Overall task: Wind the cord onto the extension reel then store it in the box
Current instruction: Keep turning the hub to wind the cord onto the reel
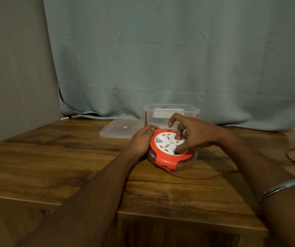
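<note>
A round red extension reel with a white socket face lies flat on the wooden table. My left hand grips its left rim. My right hand rests on the white face, with curled fingers and thumb pressing into its recesses. The red cord leaves the reel's front slot, trails right across the table and loops near the right edge. Behind the reel stands a clear plastic box with red clips, open, with something white inside.
The box's clear lid lies flat to the left of the box. A grey-green curtain hangs behind the table. The table's front edge runs near my forearms, with a step in it at the middle.
</note>
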Motion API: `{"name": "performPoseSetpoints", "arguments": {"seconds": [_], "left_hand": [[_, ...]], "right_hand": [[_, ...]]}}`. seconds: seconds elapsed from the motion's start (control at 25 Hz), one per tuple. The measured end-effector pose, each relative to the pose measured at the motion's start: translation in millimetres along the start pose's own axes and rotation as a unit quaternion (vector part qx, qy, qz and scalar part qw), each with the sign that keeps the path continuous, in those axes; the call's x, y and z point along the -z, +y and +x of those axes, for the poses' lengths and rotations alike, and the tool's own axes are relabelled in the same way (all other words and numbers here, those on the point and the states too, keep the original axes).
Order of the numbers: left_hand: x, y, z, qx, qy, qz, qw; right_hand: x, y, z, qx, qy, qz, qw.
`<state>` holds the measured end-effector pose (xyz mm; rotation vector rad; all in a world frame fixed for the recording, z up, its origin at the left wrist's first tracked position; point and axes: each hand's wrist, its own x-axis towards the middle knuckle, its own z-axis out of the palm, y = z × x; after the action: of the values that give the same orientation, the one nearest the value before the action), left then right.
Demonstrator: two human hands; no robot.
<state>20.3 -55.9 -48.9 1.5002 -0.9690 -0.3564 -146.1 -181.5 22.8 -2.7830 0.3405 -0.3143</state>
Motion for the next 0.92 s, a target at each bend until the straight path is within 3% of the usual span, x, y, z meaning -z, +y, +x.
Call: {"name": "performPoseSetpoints", "arguments": {"seconds": [0.2,0.48,0.72,0.92], "left_hand": [[-2.0,5.2,-3.0,0.0,0.015,0.012,1.0],[-1.6,7.6,-2.1,0.024,0.062,0.016,0.998],[-3.1,7.7,-2.4,0.019,0.048,0.054,0.997],[-2.8,5.3,-2.1,0.014,0.041,0.061,0.997]], "right_hand": [[-8.3,-1.5,8.8,-0.031,0.031,-0.056,0.997],[-5.6,-3.9,4.7,-0.03,0.035,-0.043,0.998],[-13.9,-12.5,8.7,-0.026,0.076,-0.09,0.993],[-1.8,-4.8,4.4,0.024,0.049,0.016,0.998]]}}
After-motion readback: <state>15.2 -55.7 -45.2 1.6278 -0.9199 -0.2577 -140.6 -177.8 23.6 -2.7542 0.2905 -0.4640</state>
